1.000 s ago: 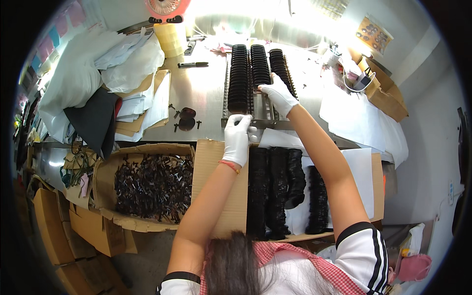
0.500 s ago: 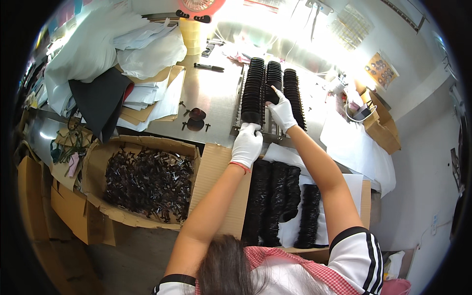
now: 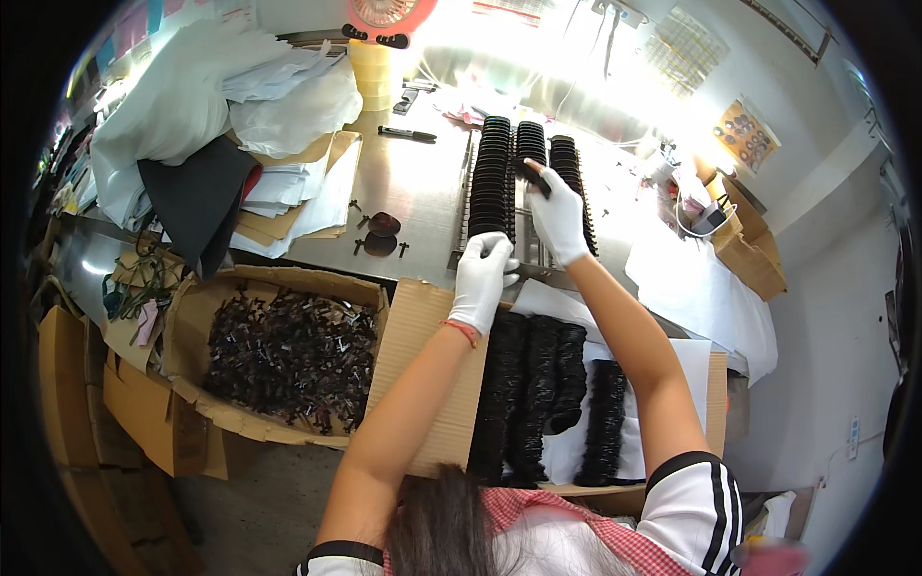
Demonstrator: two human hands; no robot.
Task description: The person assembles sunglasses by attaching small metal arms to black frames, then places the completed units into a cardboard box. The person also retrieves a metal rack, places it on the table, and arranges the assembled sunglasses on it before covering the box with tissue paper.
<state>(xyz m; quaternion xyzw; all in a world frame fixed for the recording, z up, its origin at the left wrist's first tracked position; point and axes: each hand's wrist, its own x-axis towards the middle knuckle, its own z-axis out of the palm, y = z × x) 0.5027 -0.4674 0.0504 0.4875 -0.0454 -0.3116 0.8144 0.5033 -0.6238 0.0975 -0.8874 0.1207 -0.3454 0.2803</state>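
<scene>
The two hands were apart from each other, both in white gloves. The right hand [image 3: 561, 219] was clamped, thumb against fingers, on a short dark stack [image 3: 532, 178], apparently lenses, which it held tilted just off the near end of the middle row [image 3: 529, 142]. The left hand [image 3: 481, 281] was curled at the near end of the left row [image 3: 490, 178], thumb and forefinger drawn close; whether anything was pinched between them could not be told.

The rows of dark lenses stood in a metal rack [image 3: 457, 258] straight ahead of the person, its long axis running away from the body. The left hand was nearer the rack's front bar, while the right hand reached farther in, between the middle row and the right row [image 3: 570, 187]. The left forearm slanted up and rightward, the right forearm up and leftward with its elbow bent, so the two converged on the rack.

Around it, the counter [image 3: 317, 252] carried two loose dark lenses [image 3: 384, 226] and a black marker [image 3: 407, 133], left of the rack. Nearer the body were a cardboard box [image 3: 180, 322] of small dark pieces [image 3: 288, 360] and, right of it, black lens stacks [image 3: 544, 389] on white paper.
</scene>
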